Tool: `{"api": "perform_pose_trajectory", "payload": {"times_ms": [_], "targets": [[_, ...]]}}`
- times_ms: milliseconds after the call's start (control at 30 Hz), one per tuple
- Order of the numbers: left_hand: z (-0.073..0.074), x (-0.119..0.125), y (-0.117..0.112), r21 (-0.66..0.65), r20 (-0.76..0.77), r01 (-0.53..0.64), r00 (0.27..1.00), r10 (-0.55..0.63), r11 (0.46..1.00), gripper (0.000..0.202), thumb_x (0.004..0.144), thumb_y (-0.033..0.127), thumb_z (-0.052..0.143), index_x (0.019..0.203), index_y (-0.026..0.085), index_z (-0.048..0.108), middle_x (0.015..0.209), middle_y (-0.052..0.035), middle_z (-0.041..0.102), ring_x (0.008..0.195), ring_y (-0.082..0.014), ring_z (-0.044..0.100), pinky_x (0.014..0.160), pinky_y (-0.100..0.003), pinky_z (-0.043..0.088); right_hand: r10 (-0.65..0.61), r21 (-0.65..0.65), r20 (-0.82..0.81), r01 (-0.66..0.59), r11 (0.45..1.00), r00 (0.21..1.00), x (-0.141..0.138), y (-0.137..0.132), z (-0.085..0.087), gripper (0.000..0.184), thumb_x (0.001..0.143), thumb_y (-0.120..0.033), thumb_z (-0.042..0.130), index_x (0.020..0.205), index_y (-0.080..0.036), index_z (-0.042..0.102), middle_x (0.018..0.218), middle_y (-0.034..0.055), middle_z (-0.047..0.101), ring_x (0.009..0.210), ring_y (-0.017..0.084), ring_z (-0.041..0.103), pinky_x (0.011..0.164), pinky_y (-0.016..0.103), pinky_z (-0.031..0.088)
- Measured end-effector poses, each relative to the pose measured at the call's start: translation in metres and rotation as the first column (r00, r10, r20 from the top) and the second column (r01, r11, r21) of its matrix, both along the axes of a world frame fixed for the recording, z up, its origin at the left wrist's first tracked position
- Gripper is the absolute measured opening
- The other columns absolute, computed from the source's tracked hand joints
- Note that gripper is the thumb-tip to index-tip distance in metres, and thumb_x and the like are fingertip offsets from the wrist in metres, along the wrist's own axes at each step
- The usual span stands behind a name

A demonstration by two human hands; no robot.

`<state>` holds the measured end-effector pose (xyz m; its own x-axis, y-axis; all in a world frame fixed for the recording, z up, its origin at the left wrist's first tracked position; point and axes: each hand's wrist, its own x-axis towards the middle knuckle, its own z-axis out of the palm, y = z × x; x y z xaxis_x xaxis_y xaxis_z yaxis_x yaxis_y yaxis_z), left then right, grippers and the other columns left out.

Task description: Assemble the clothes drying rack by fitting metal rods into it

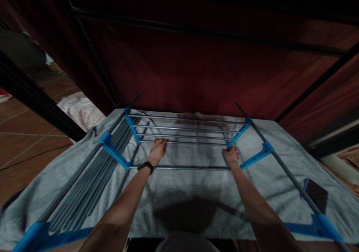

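Note:
A partly assembled rack of grey metal tubes and blue plastic brackets lies across a grey blanket [185, 207]. My left hand [157, 149], with a black band on the wrist, closes over the left part of a thin metal rod [196, 143]. My right hand [231, 155] has its fingers curled at the lower end of a blue bracket [239, 134], where that rod meets it; the fingertips are partly hidden. Several parallel rods span the far brackets. Nearer to me, another rod [193, 168] passes under both wrists between the left bracket [114, 151] and the right bracket [256, 158].
Several loose grey tubes [95, 181] lie side by side at the left. A dark phone [315, 194] rests on the blanket by the right long pole [291, 179]. Dark red fabric panels [182, 72] in a black frame stand behind. Tiled floor [28, 132] shows at left.

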<state>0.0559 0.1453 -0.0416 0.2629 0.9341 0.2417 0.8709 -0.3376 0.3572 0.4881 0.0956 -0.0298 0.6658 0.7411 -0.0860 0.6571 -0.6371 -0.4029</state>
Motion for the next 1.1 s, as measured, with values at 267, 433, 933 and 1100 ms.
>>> {"api": "perform_pose_trajectory", "payload": {"times_ms": [267,433,933,1100], "targets": [[-0.002,-0.008,0.005,0.017,0.037,-0.022,0.999,0.022,1.0,0.036,0.106,0.036,0.047,0.123,0.025,0.076,0.118,-0.0124,0.073,0.115,-0.0285,0.063,0.11,-0.045,0.042,-0.004,-0.004,0.019,0.004,1.0,1.0,-0.003,0.001,-0.002,0.048,0.093,-0.036,0.049,0.135,-0.014,0.051,0.141,0.0213,0.056,0.136,0.034,0.054,0.113,0.046,0.041],[-0.004,-0.008,0.007,0.011,0.029,-0.021,0.999,0.021,1.0,0.036,0.107,0.039,0.047,0.121,0.025,0.077,0.114,-0.0114,0.073,0.112,-0.0279,0.063,0.108,-0.044,0.041,-0.021,0.002,0.026,0.021,1.0,0.999,-0.005,0.003,-0.002,0.049,0.096,-0.042,0.048,0.136,-0.013,0.051,0.141,0.0229,0.056,0.138,0.036,0.052,0.114,0.048,0.04],[-0.009,-0.007,0.011,0.006,-0.008,-0.061,0.998,0.061,0.998,0.038,0.108,0.039,0.044,0.12,0.022,0.076,0.113,-0.0125,0.074,0.114,-0.0303,0.063,0.107,-0.045,0.04,-0.045,-0.007,0.024,0.045,0.999,0.999,-0.007,0.005,-0.003,0.054,0.1,-0.045,0.044,0.14,-0.008,0.049,0.144,0.0267,0.055,0.14,0.037,0.05,0.114,0.049,0.04],[-0.008,-0.007,0.011,-0.005,-0.015,-0.054,0.998,0.054,0.999,0.038,0.108,0.038,0.043,0.12,0.022,0.076,0.114,-0.0122,0.075,0.114,-0.0309,0.063,0.107,-0.045,0.039,-0.049,-0.01,0.02,0.049,0.999,0.999,-0.006,0.005,-0.003,0.054,0.1,-0.046,0.043,0.14,-0.01,0.049,0.144,0.0258,0.055,0.14,0.037,0.051,0.114,0.05,0.04]]}}
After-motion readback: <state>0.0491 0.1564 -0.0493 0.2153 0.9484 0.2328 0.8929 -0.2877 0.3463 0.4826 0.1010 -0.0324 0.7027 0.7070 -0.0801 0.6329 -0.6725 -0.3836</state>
